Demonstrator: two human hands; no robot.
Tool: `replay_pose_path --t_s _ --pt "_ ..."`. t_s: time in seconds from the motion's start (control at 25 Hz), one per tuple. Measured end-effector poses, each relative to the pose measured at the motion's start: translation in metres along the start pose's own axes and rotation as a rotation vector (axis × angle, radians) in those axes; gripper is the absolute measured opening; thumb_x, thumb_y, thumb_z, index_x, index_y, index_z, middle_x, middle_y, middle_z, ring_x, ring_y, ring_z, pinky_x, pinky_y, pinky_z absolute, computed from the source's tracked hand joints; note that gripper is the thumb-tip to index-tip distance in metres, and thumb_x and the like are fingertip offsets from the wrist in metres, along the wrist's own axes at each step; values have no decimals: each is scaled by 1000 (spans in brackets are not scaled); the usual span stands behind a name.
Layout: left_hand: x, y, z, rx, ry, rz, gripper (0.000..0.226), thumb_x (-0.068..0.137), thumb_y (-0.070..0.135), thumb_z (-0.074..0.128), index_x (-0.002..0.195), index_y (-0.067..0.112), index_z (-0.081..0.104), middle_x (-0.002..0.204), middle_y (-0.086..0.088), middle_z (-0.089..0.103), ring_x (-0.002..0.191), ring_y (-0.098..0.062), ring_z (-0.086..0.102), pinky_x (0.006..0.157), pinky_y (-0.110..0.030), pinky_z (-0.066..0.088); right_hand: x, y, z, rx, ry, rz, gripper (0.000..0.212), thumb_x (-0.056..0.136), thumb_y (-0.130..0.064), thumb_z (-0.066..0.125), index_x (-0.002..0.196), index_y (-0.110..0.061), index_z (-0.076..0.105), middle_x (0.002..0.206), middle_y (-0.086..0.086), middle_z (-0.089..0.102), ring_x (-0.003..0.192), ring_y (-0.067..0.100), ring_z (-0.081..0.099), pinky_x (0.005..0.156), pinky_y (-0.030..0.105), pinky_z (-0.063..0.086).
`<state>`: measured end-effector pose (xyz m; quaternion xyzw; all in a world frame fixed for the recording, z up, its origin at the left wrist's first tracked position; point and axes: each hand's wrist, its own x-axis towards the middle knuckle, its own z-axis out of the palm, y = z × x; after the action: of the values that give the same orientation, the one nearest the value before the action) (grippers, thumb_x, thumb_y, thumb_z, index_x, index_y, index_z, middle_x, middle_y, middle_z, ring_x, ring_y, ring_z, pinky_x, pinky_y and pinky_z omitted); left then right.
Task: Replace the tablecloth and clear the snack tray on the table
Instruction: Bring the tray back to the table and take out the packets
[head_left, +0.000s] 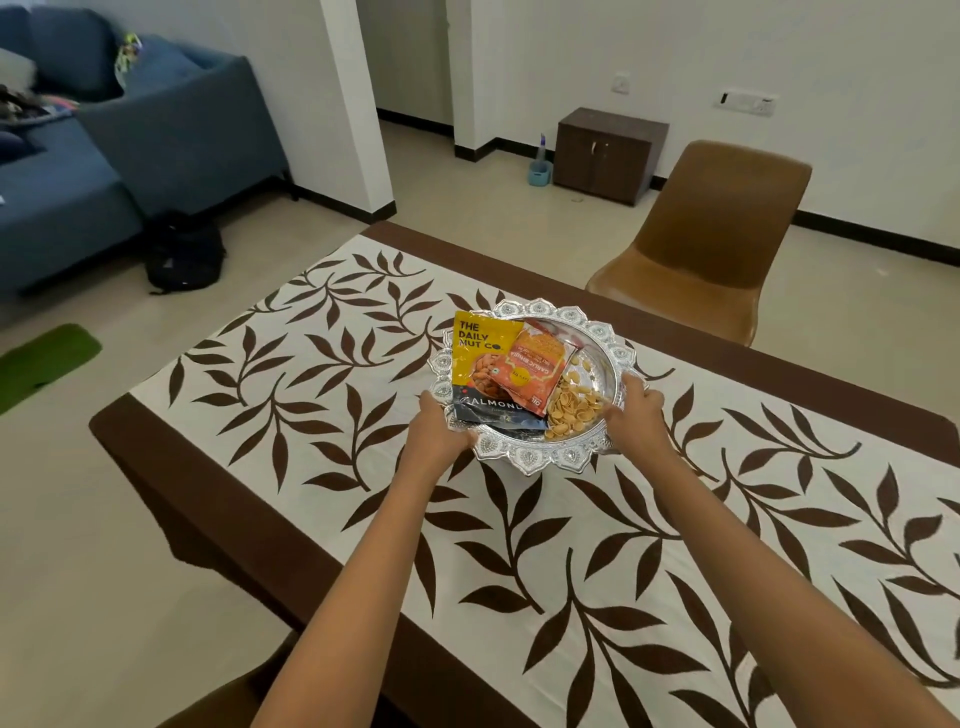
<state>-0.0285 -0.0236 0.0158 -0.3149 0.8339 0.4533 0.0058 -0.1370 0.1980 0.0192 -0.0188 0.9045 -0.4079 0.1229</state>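
A round silver snack tray (597, 338) with a scalloped rim sits mid-table on a white tablecloth (332, 395) printed with brown leaves and edged in brown. In the tray lie a yellow almond packet (480, 364), an orange snack packet (535, 366) and a heap of pale nut shells (574, 410). My left hand (441, 434) grips the tray's near-left rim. My right hand (636, 413) grips its near-right rim. Whether the tray rests on the cloth or is lifted, I cannot tell.
A brown chair (711, 244) stands at the table's far side, another chair's edge (228, 696) at the near side. A blue sofa (104, 156), a black bag (184, 254), a green mat (41, 364) and a dark cabinet (608, 153) are around the floor.
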Motion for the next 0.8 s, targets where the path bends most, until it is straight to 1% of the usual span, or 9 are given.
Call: replay_pose_path --t_s 0.04,0.16,0.24,0.32,0.4,0.48,0.56,0.68,0.8 --pt "0 0 1 -4 0 -5 82 81 14 73 145 4 22 137 -13 52 124 -30 50 95 -36 44 0 0 1 -6 2 -4 51 96 -16 49 144 -17 31 145 19 19 118 38 49 90 37 44" --pt "-2 0 0 6 9 18 71 81 13 73 137 6 31 133 -12 54 122 -29 52 87 -30 41 1 -1 2 -13 -3 18 51 96 -14 50 143 -16 32 145 20 22 119 38 48 92 40 45" --pt "-1 -1 -1 5 12 32 69 80 13 74 135 6 34 133 -12 53 123 -29 51 86 -29 40 4 2 3 -65 51 20 51 94 -16 53 142 -15 35 142 21 28 124 38 42 97 43 43" --pt "-2 -2 -3 19 41 56 76 79 16 75 140 5 31 138 -14 45 130 -29 42 95 -33 39 8 1 6 -140 159 -68 48 93 -14 56 139 -11 41 141 21 33 131 38 33 103 45 37" --pt "2 -2 -1 45 122 102 75 82 21 72 143 5 31 142 -16 40 133 -28 36 102 -35 36 9 -5 11 -129 195 -192 43 92 -10 56 135 -7 46 138 18 40 131 34 35 104 40 35" --pt "7 0 2 58 201 152 58 86 26 67 135 6 44 132 -15 48 125 -27 43 95 -33 39 13 -16 20 -99 136 -256 43 92 -17 58 132 -7 48 134 14 46 128 29 41 100 33 34" --pt "11 5 4 77 216 169 45 86 27 66 124 8 52 116 -12 58 110 -26 54 87 -33 46 16 -29 32 -104 22 -294 56 88 -30 64 136 -11 44 139 11 44 130 26 39 103 37 33" --pt "17 9 7 123 226 165 42 79 23 74 113 10 53 102 -9 63 95 -26 62 77 -38 55 22 -46 55 -270 -160 -403 80 80 -43 71 145 -17 33 150 9 34 136 27 35 109 44 33" --pt "20 16 8 134 248 92 46 77 16 77 113 6 51 106 -13 61 96 -28 62 78 -39 55 28 -52 76 -443 -179 -439 84 81 -46 70 148 -20 28 155 15 26 142 33 25 114 46 26"
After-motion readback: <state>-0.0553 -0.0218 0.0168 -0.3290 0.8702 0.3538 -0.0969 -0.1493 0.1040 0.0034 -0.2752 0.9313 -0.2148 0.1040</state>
